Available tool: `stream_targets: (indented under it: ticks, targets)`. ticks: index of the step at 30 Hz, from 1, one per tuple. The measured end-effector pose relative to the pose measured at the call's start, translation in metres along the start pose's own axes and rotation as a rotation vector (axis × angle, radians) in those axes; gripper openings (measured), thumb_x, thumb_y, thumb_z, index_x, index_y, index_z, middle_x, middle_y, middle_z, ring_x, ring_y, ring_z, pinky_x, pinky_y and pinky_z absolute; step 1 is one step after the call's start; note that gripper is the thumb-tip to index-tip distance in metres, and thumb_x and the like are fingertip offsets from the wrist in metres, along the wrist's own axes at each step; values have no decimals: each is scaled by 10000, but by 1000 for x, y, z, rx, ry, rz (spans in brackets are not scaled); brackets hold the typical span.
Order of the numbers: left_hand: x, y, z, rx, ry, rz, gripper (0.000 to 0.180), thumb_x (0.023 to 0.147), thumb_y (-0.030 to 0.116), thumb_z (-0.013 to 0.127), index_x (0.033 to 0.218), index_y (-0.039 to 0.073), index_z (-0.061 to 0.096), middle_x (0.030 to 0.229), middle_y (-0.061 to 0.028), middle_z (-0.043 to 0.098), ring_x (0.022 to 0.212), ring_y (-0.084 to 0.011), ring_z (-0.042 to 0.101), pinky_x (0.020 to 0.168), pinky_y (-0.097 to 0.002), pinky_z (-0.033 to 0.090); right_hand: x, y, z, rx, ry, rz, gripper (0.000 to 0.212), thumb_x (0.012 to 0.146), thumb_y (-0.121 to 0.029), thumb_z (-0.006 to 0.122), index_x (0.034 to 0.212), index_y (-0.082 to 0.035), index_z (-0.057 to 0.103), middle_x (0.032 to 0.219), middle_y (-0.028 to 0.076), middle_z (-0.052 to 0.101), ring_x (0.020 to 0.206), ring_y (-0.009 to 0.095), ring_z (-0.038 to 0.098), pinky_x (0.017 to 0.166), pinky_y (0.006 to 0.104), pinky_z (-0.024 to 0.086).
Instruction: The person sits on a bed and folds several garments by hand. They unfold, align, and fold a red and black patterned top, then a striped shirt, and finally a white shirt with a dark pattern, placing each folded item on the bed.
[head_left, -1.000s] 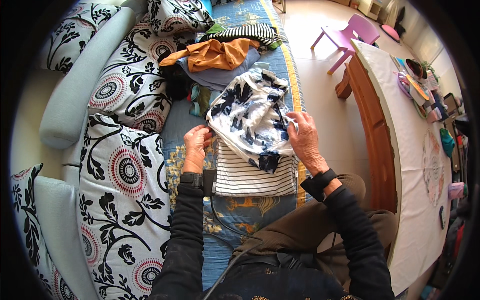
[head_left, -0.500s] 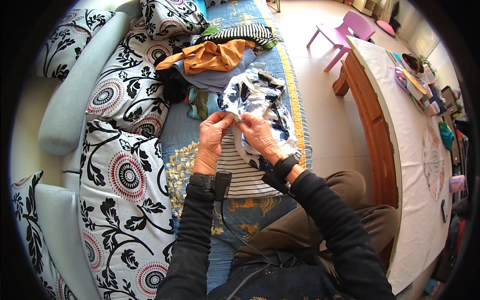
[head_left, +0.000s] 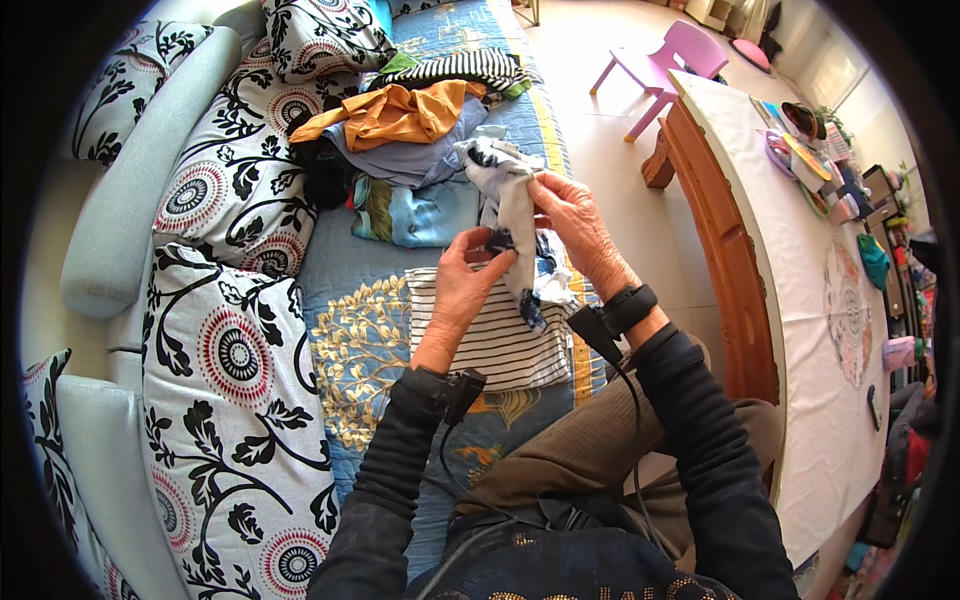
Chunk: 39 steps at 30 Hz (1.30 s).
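A white garment with dark blue patches (head_left: 515, 200) hangs bunched between my hands above the bed cover. My right hand (head_left: 580, 225) pinches its upper right edge. Lower down and to the left, my left hand (head_left: 468, 285) is closed on a fold of it, thumb toward the cloth. Beneath them a white garment with thin dark stripes (head_left: 470, 345) lies spread flat. Just beyond my left hand rests a light blue folded garment (head_left: 435, 212) with a green patterned part. The patterned garment's type cannot be made out.
Farther back lie an orange garment (head_left: 410, 115), a grey-blue one (head_left: 385, 160) and a black-and-white striped one (head_left: 465, 68). Patterned cushions (head_left: 235, 350) line the left side. To the right stand a wooden table with a white cloth (head_left: 780, 280) and a pink chair (head_left: 675, 65).
The patterned garment has been lifted off the bed and gathered into a narrower bunch. My right hand has moved right and up, my left hand lower, uncovering the light blue garment.
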<state>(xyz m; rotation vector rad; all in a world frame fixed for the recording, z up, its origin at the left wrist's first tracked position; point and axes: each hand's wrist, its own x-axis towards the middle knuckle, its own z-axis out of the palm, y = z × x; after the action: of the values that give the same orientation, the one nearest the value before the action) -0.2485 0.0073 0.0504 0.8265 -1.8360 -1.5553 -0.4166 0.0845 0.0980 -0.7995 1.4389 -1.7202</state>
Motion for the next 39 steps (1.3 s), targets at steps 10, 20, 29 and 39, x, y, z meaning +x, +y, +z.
stream_targets:
  ticks: [10,20,29,39]
  targets:
    - [-17,35,52,50,289,314,347,892,175,803,1122,-30,644,845,-56,712,717,-102,636,664,-270,523,-11,-33,10,185,65,-29,282,1051,-218,584,1222,-11,672,1036,89,731,898,191,738,754,318,631]
    - [-20,20,34,-496,-9,0,276,1064,236,587,1126,-6,703,988,-59,737,841,-125,703,726,-237,562,-7,-12,4,-101,-112,35,340,1049,-303,594,1221,-26,689,1012,30,710,918,90,643,824,247,532]
    - [-34,-14,27,-655,162,-238,442,962,297,745,1251,36,535,1151,-72,654,1001,-156,671,765,-290,589,-32,28,2,-264,-477,-43,491,949,87,548,1412,-75,552,1293,105,669,1204,201,643,1023,336,535]
    - [-77,-11,12,-608,30,-433,468,837,72,832,1238,12,597,1123,-85,705,987,-168,696,823,-313,590,-85,41,-30,-1003,-393,-331,401,760,49,619,1152,-30,636,1138,164,597,1158,375,549,1009,431,471]
